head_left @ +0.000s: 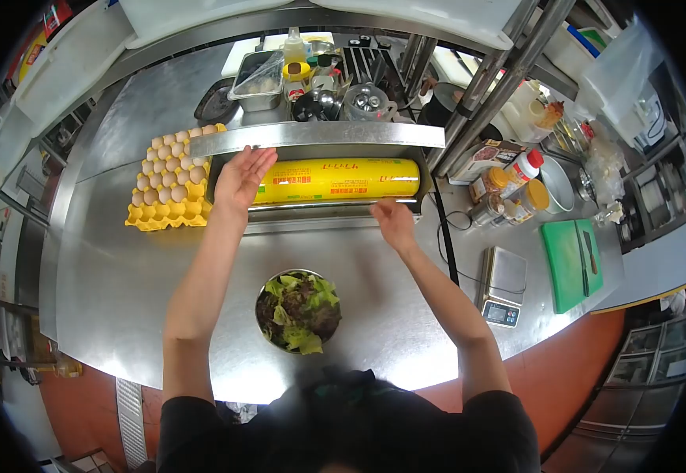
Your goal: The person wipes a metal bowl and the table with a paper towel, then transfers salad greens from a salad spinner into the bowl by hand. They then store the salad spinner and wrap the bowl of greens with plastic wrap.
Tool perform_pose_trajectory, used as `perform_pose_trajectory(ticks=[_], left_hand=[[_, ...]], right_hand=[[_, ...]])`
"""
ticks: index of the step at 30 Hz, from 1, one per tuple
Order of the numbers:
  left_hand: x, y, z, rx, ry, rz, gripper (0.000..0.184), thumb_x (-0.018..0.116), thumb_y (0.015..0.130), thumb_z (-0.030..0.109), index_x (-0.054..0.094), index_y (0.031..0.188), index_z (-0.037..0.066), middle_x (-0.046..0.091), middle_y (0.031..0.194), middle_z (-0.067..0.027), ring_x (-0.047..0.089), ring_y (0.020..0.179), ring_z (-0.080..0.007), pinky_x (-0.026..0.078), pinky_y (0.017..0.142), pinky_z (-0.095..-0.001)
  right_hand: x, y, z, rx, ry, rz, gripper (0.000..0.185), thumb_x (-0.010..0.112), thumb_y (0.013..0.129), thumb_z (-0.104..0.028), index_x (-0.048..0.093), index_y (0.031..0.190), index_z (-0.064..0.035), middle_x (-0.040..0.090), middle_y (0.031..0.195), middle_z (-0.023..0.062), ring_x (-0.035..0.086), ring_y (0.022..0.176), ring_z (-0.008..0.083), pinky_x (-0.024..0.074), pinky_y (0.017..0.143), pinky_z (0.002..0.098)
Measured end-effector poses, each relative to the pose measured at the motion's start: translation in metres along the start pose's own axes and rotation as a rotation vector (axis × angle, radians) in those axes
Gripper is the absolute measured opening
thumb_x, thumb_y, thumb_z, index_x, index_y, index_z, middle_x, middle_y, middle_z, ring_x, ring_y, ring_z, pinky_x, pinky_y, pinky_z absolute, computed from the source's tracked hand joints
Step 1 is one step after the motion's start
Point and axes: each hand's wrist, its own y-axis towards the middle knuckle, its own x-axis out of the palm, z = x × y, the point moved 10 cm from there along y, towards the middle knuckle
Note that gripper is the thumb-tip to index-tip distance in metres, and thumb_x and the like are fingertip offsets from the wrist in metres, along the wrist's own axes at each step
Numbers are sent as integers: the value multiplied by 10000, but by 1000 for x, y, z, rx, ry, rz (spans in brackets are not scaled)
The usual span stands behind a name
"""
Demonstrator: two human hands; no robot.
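A large yellow roll of cling film [343, 180] lies in a long metal dispenser box [319, 223] on the steel table. The box's metal lid [319, 137] is raised. My left hand [242, 183] is over the left end of the roll, fingers stretched out with their tips at the lid's lower edge. At the right part of the box's front edge, my right hand [394, 224] has its fingers curled closed; what they pinch, if anything, is hidden. A round metal bowl [258, 319] of green and dark red lettuce leaves [302, 311] stands below, between my forearms.
A yellow egg tray [171, 217] with several eggs stands left of the box. To the right are a scale [503, 280], a green cutting board [565, 268] with knives, and jars [508, 189]. A shelf post [508, 75] rises behind.
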Motion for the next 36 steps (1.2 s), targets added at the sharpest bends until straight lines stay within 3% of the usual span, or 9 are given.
perform_pose_trajectory(ticks=[5,9,11,13,15,22,26,28,36], left_hand=[[-11,-9,1,-6,103,21,351,479,961,130,363,1195,-104,426,1250,-269,458,1198,-397,404,1059,-463],[-36,-14,-9,-33,123,155,345,493,960,142,380,1185,-94,457,1202,-272,478,1173,-394,422,1043,-469],[-46,-8,-13,-28,109,152,346,520,946,132,387,1176,-89,464,1191,-269,483,1166,-391,427,1040,-468],[-50,-3,-11,-11,95,140,348,547,933,123,394,1167,-85,471,1179,-266,489,1159,-388,432,1037,-468],[-42,-4,-6,11,93,113,350,595,903,99,409,1142,-77,493,1148,-261,489,1157,-386,427,1046,-462],[-23,1,13,45,285,110,350,649,877,160,478,1110,-37,585,1068,-218,600,1014,-329,496,958,-437],[-42,3,25,83,531,169,304,734,812,212,594,1006,24,671,951,-132,662,833,-224,570,726,-342],[-48,2,28,91,586,211,287,758,791,218,615,966,41,675,944,-113,651,803,-200,556,707,-317],[-47,3,25,63,535,237,274,761,789,201,618,966,47,670,921,-109,641,794,-201,539,688,-325]], right_hand=[[-74,19,-61,-427,-681,722,370,639,803,-194,556,1114,-13,583,1005,223,578,904,380,498,741,436],[-45,51,-71,-401,-691,387,336,644,798,-184,572,1080,-17,597,999,184,577,933,350,500,763,439],[20,42,-86,-748,-786,9,318,631,808,-178,576,1082,-26,601,1013,159,584,932,316,504,779,425],[34,42,-99,-775,-831,49,415,654,804,-298,568,1114,-37,606,1041,146,579,983,292,475,861,441],[33,64,-93,-445,-887,-71,639,656,779,-483,524,1200,-21,584,1152,178,541,1105,329,391,990,468],[71,123,-71,-329,-810,-245,1017,471,730,-779,405,1326,43,406,1377,249,321,1331,361,223,1097,515],[62,101,-70,-407,-830,-95,928,486,776,-721,429,1292,48,453,1317,250,409,1251,386,257,1078,502],[13,81,-73,-419,-850,372,796,500,820,-649,480,1202,49,513,1212,260,482,1161,368,392,969,492],[-77,88,-16,161,-815,261,636,588,823,-488,529,1146,58,594,1105,260,630,960,350,520,777,449]])
